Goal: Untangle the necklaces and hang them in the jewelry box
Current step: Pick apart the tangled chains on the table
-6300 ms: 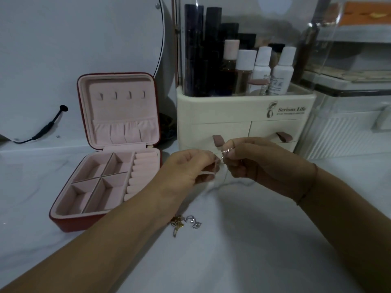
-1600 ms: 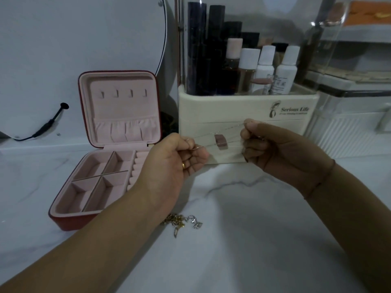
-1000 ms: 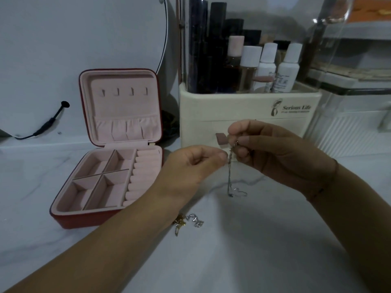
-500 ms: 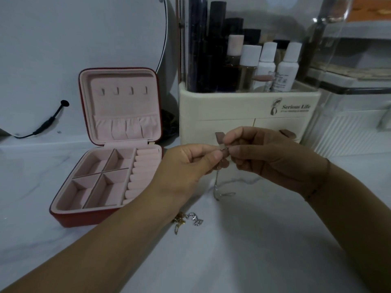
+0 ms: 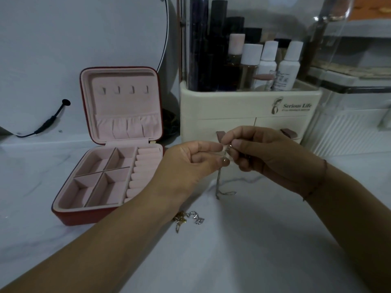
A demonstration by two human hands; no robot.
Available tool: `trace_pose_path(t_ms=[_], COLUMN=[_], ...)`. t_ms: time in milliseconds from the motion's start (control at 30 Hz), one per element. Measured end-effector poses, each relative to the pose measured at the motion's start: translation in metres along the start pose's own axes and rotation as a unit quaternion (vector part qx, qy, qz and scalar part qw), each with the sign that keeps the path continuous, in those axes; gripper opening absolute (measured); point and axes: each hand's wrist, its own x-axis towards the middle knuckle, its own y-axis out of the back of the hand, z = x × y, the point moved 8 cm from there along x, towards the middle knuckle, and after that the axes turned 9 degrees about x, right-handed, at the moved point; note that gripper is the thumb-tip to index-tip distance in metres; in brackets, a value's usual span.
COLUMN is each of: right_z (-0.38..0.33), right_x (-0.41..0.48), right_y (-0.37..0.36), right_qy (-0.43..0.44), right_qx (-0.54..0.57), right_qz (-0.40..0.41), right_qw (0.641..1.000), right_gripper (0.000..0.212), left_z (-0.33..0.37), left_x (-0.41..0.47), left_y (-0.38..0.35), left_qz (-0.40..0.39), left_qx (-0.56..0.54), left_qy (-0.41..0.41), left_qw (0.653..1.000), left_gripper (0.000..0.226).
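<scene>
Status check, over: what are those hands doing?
Left hand, right hand pinching silver necklace, end dangling. Jewelry box open, hooks bare. Other tangle on counter, clear of hands.

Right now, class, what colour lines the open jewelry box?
The jewelry box lining is pale pink, clearest in the head view.

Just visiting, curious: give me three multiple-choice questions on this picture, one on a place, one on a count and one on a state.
1. Count the hooks in the jewelry box lid: A two; B four; C six.
2. The tangled chains lie: A in the box; B in a drawer; C on the table by the left forearm.
3. The silver necklace is: A pinched between left hand and right hand; B hung up; C lying loose.
Answers: B, four tabs line the lid; C, they sit on the marble; A, both hands' fingertips pinch it, its chain hanging down.
</scene>
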Motion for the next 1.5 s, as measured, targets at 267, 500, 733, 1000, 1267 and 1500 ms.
trace_pose_path(t_ms=[267, 500, 733, 1000, 1267, 1500], right_z=[-0.005, -0.007, -0.007, 0.000, 0.000, -0.002], right_x=[-0.002, -0.003, -0.002, 0.000, 0.002, 0.001], right_y=[-0.004, -0.007, -0.006, -0.005, -0.004, -0.003], right_qy=[0.031, 0.045, 0.045, 0.023, 0.022, 0.023], right_qx=[-0.013, -0.005, 0.011, -0.006, -0.033, -0.065], right_qz=[-0.031, -0.044, -0.044, -0.051, -0.038, -0.018], right_qw=[0.999, 0.998, 0.998, 0.998, 0.998, 0.997], right_gripper=[0.017, 0.014, 0.017, 0.020, 0.017, 0.019], left_z=[-0.001, 0.006, 0.006, 0.006, 0.005, 0.007], left_x=[-0.001, -0.003, -0.001, 0.002, 0.002, 0.001], left_y=[-0.002, -0.007, -0.001, 0.006, 0.007, 0.009], left_qz=[-0.005, -0.019, 0.015, 0.049, 0.045, 0.057], left_qx=[0.024, 0.015, 0.036, 0.063, 0.055, 0.077], left_qy=[0.009, -0.013, -0.025, -0.033, -0.027, -0.053], left_qw=[1.000, 1.000, 0.999, 0.996, 0.997, 0.994], left_gripper=[0.005, 0.004, 0.006, 0.017, 0.016, 0.013])
